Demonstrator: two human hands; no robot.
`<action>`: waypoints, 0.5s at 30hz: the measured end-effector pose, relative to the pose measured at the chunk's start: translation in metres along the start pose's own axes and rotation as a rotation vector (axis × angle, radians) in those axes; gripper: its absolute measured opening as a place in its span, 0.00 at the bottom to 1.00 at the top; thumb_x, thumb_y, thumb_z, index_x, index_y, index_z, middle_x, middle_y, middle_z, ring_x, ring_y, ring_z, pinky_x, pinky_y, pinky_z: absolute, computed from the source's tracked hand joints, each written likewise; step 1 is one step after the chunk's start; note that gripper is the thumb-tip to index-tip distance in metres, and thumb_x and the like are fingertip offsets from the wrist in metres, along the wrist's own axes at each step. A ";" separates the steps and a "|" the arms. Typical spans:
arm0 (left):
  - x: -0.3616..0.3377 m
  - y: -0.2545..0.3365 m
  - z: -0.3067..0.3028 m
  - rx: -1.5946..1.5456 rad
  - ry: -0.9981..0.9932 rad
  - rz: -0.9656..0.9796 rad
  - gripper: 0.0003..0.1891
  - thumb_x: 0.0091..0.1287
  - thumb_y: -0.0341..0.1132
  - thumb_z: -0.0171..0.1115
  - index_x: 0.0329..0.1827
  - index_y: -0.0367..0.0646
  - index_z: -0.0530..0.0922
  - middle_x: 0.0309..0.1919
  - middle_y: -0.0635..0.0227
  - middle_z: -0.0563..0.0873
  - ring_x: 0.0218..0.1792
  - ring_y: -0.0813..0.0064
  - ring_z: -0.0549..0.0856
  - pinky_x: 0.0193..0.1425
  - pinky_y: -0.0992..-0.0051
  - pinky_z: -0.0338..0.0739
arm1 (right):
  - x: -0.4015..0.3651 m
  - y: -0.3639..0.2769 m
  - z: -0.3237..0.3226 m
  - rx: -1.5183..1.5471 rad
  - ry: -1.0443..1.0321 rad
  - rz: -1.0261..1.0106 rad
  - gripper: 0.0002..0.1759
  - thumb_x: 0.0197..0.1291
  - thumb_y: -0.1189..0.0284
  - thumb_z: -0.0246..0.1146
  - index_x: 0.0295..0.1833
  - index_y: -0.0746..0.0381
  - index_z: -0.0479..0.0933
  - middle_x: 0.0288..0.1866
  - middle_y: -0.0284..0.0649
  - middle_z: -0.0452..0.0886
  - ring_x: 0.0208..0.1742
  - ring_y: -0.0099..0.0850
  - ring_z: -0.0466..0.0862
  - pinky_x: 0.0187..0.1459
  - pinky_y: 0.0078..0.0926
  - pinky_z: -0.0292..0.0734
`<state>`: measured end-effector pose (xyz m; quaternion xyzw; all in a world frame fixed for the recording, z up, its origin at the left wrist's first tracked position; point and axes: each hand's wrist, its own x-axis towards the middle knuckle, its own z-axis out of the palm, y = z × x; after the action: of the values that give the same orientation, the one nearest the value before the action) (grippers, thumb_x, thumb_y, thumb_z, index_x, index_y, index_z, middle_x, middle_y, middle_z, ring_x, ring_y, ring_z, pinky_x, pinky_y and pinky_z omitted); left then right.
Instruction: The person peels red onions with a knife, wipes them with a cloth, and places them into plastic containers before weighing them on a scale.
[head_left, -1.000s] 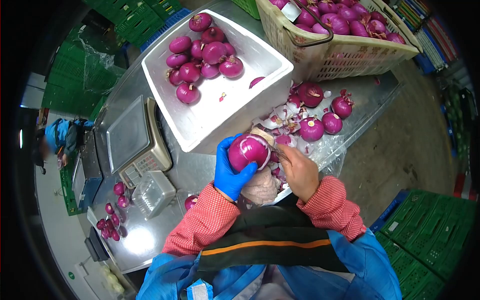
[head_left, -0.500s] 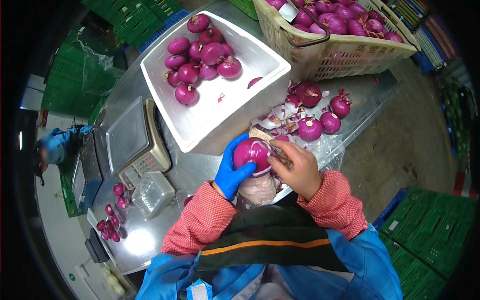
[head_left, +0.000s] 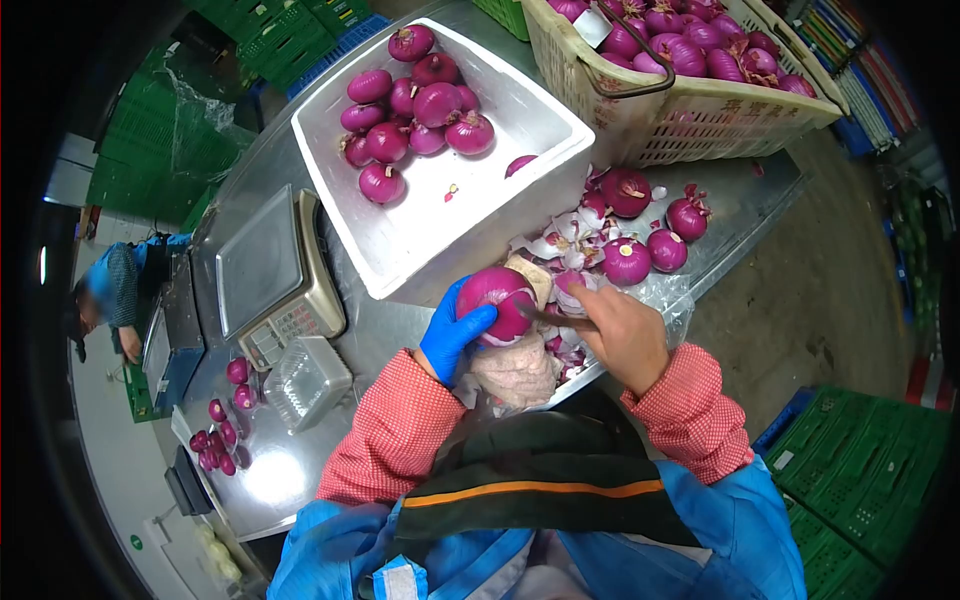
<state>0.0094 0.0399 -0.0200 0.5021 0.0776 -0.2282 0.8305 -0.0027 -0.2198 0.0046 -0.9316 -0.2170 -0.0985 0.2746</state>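
My left hand (head_left: 450,333), in a blue glove, holds a large purple onion (head_left: 492,300) above the metal table. My bare right hand (head_left: 622,335) is closed around a small dark knife (head_left: 560,319), whose blade end is at the onion's right side. Below the onion lies a crumpled pale cloth (head_left: 517,372). Loose onion peels (head_left: 570,240) are heaped beyond my hands, beside several whole onions such as one with a pale cut top (head_left: 626,261).
A white foam box (head_left: 440,240) holding several onions stands ahead. Behind it at the right is a crate (head_left: 690,135) full of onions. At the left are a scale (head_left: 262,265), a clear plastic tray (head_left: 308,383), small onions (head_left: 222,432) and another person (head_left: 125,300).
My right hand has moved slightly right and down from the onion, and the knife now shows in it. Peel has fallen on the heap. The other person's arm has come into view.
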 end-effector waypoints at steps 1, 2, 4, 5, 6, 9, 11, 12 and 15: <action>0.001 0.001 -0.002 0.004 -0.004 -0.019 0.33 0.62 0.37 0.73 0.70 0.41 0.69 0.61 0.61 0.80 0.62 0.66 0.79 0.71 0.64 0.71 | 0.000 -0.001 -0.001 -0.031 0.006 -0.029 0.25 0.50 0.67 0.72 0.56 0.58 0.79 0.33 0.36 0.76 0.33 0.34 0.82 0.32 0.32 0.79; 0.000 0.001 -0.003 0.013 0.012 -0.034 0.34 0.63 0.38 0.73 0.70 0.40 0.69 0.61 0.60 0.80 0.62 0.66 0.79 0.71 0.64 0.71 | 0.000 -0.002 -0.001 -0.061 0.012 -0.059 0.25 0.49 0.68 0.73 0.55 0.58 0.80 0.33 0.36 0.75 0.33 0.33 0.82 0.32 0.31 0.79; 0.000 0.004 -0.003 0.049 0.015 -0.036 0.33 0.63 0.40 0.73 0.70 0.40 0.69 0.60 0.60 0.80 0.61 0.67 0.79 0.70 0.64 0.72 | 0.001 -0.002 -0.002 -0.101 0.031 -0.093 0.24 0.48 0.68 0.73 0.54 0.58 0.81 0.32 0.35 0.74 0.32 0.32 0.81 0.31 0.30 0.78; 0.000 0.006 -0.003 0.067 0.017 -0.038 0.33 0.63 0.40 0.73 0.69 0.39 0.69 0.60 0.60 0.81 0.61 0.67 0.80 0.70 0.64 0.72 | 0.002 -0.002 -0.002 -0.110 0.042 -0.098 0.24 0.48 0.68 0.73 0.54 0.58 0.81 0.32 0.35 0.74 0.32 0.32 0.80 0.31 0.30 0.78; -0.001 0.007 -0.003 0.098 0.013 -0.032 0.33 0.63 0.40 0.73 0.69 0.39 0.70 0.59 0.61 0.81 0.61 0.67 0.80 0.70 0.65 0.73 | 0.003 -0.001 -0.002 -0.119 0.054 -0.103 0.24 0.48 0.68 0.73 0.53 0.58 0.81 0.32 0.35 0.74 0.31 0.31 0.80 0.30 0.29 0.78; -0.003 0.010 -0.004 0.199 -0.005 -0.011 0.32 0.64 0.41 0.73 0.68 0.39 0.70 0.58 0.61 0.82 0.59 0.68 0.81 0.68 0.66 0.74 | 0.004 0.002 0.002 -0.143 0.075 -0.127 0.24 0.48 0.69 0.72 0.54 0.58 0.81 0.32 0.35 0.74 0.32 0.32 0.80 0.30 0.30 0.78; -0.005 0.013 -0.001 0.281 -0.028 0.008 0.32 0.64 0.41 0.73 0.67 0.39 0.71 0.56 0.62 0.83 0.57 0.69 0.82 0.67 0.67 0.75 | 0.005 0.004 0.005 -0.147 0.107 -0.070 0.24 0.48 0.69 0.72 0.54 0.58 0.81 0.32 0.35 0.74 0.32 0.32 0.80 0.31 0.30 0.77; -0.008 0.015 0.004 0.352 -0.042 -0.001 0.32 0.63 0.40 0.74 0.67 0.39 0.71 0.56 0.62 0.83 0.57 0.69 0.82 0.66 0.67 0.75 | 0.006 0.004 0.006 -0.149 0.123 -0.042 0.24 0.48 0.70 0.72 0.54 0.58 0.81 0.32 0.35 0.74 0.32 0.32 0.80 0.31 0.30 0.77; -0.014 0.013 0.014 0.416 -0.046 -0.018 0.31 0.63 0.40 0.74 0.67 0.38 0.72 0.55 0.62 0.84 0.56 0.68 0.83 0.66 0.68 0.76 | 0.010 0.007 0.005 -0.122 0.116 -0.048 0.24 0.48 0.71 0.71 0.54 0.58 0.82 0.32 0.35 0.74 0.32 0.32 0.80 0.31 0.31 0.77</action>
<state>0.0019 0.0371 0.0016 0.6567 0.0143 -0.2578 0.7085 0.0095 -0.2188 0.0005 -0.9338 -0.2167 -0.1719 0.2269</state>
